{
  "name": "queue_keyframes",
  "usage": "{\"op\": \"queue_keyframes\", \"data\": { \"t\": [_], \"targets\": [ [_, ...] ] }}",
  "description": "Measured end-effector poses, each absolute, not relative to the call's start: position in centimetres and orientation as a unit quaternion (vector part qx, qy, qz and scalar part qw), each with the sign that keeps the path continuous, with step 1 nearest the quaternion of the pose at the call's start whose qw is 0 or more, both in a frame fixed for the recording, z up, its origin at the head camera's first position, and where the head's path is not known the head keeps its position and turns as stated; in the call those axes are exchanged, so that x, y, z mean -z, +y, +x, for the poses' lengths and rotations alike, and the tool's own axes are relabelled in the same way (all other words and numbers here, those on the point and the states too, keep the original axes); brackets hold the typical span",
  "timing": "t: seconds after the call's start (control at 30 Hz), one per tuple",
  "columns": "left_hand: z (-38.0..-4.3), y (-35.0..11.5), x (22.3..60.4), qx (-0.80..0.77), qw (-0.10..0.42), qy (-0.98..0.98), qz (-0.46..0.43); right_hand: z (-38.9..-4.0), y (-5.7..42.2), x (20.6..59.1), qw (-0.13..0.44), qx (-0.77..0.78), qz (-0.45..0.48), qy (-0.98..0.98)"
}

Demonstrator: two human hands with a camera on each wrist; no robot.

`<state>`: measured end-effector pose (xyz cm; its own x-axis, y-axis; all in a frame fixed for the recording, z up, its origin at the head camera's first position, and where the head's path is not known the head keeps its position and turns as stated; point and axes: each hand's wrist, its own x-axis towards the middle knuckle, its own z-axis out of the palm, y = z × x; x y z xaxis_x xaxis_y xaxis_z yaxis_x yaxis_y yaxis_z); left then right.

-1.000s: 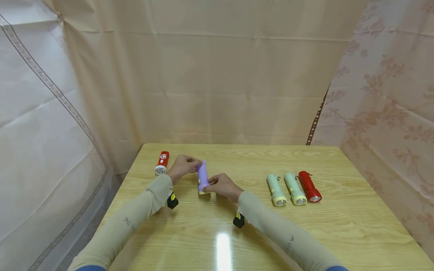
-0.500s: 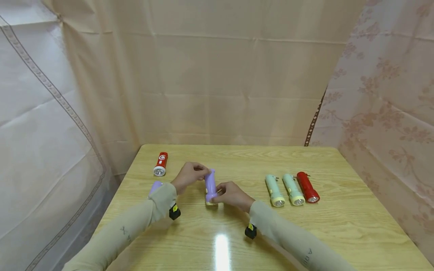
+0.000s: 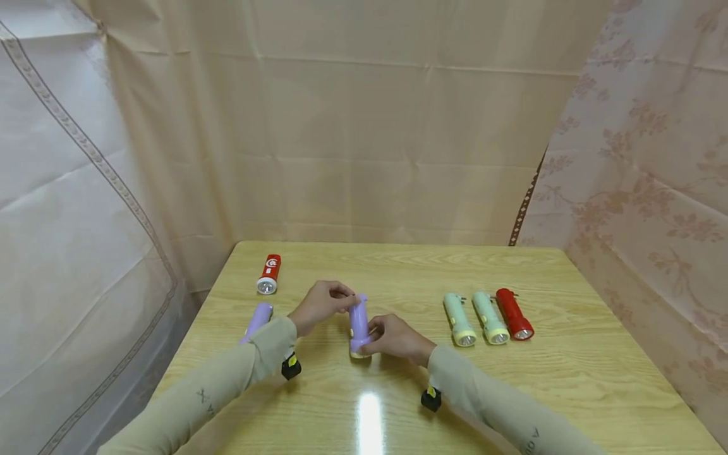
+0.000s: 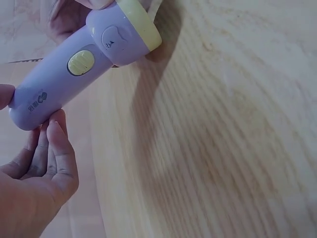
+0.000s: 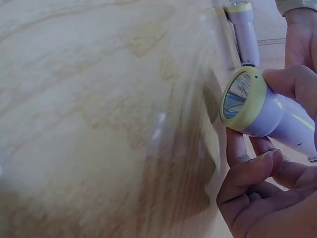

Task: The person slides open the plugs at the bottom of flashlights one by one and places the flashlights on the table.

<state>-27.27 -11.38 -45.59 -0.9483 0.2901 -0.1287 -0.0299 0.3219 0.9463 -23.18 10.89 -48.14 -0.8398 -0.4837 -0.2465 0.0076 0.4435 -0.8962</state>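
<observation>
Both hands hold one purple flashlight (image 3: 358,322) by its two ends, close over the wooden table. My left hand (image 3: 320,308) pinches the tail end between thumb and fingertips. At the head end, my right hand (image 3: 398,340) grips the part beside the yellow rim, thumb on one side and fingers on the other. The left wrist view shows a yellow slide switch (image 4: 80,63) on the barrel. In the right wrist view the clear lens (image 5: 237,96) faces the table side. A second purple flashlight (image 3: 260,318) lies left of my left hand, partly hidden by the sleeve.
A red flashlight with a white head (image 3: 269,274) lies at the table's back left. On the right, two mint-green flashlights (image 3: 459,319) (image 3: 490,317) and a red one (image 3: 514,314) lie side by side. Curtains (image 3: 398,158) hang behind the table (image 3: 409,265).
Both hands have carried the purple flashlight rightward and nearer to me, keeping hold of both ends. The second purple flashlight has come into view from behind the left sleeve.
</observation>
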Motion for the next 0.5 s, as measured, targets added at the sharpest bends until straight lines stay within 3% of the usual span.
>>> {"op": "queue_keyframes", "data": {
  "t": [0.5],
  "targets": [
    [-26.1,-11.2,45.5,-0.563,0.122,0.808,0.122,-22.8,11.0,48.7,0.238,0.522,-0.154,0.804]
  ]
}}
